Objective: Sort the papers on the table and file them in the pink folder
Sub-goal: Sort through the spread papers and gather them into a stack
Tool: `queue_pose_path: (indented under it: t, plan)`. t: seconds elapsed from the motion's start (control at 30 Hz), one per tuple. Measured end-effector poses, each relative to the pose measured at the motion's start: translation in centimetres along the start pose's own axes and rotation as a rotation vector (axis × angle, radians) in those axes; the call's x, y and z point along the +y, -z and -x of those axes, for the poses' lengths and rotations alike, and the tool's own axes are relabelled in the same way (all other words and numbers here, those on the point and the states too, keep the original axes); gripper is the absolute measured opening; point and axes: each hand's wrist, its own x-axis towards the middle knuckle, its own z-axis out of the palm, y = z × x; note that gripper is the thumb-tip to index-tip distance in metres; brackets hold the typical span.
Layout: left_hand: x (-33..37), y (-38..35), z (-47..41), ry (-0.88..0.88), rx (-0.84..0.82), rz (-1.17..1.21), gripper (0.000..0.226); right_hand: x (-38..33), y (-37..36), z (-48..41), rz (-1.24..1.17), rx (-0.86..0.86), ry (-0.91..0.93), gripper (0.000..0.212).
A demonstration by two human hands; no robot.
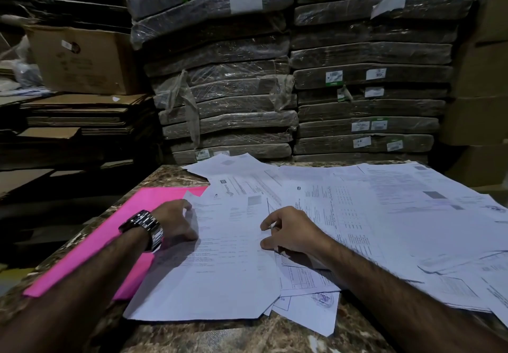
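The left hand (176, 223) and right hand (288, 231) each pinched an opposite edge of the top sheet (228, 256). The pink folder (104, 242) lay on the counter (165, 176) under the left hand; loose papers (384, 215) spread beyond the right hand.

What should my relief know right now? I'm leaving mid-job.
Left hand holds the top sheet's left edge; right hand pinches its right edge.
Pink folder lies closed at left on the table, partly under that sheet.
Other papers lie loose across the right.
Nothing visibly filed; sorting and filing all remain.
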Motion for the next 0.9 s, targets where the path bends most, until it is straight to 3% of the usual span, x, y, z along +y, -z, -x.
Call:
queue_pose_path:
  t: [0.2, 0.3, 0.43, 0.6, 0.67, 0.77, 0.9]
  plan:
    - [1.2, -0.3, 0.0, -0.109, 0.153, -0.154, 0.074, 0.0, 2.1, 0.0, 0.024, 0.069, -0.048, 0.044]
    - [4.9, -0.4, 0.8, -0.291, 0.157, -0.024, 0.06, 0.4, 5.2, 0.6, 0.014, 0.116, -0.148, 0.04]
    - [11.6, -1.9, 2.0, -0.456, 0.057, 0.105, 0.049, 3.2, 9.7, 1.5, 0.162, 0.269, -0.415, 0.034]
    - [16.7, -5.5, 1.6, -0.475, -0.03, 0.041, 0.067, 6.6, 11.7, 3.4, 0.419, 0.378, -0.777, 0.039]
    - [17.3, -6.2, 1.5, -0.47, -0.044, -0.022, 0.069, 6.8, 12.2, 3.9, 0.407, 0.332, -0.801, 0.045]
    - [17.4, -6.4, 1.3, -0.467, -0.041, -0.052, 0.071, 6.7, 13.1, 3.7, 0.182, 0.256, -0.731, 0.047]
    - [17.3, -6.4, 1.3, -0.469, -0.037, -0.049, 0.072, 6.4, 13.6, 3.6, 0.003, 0.3, -0.652, 0.054]
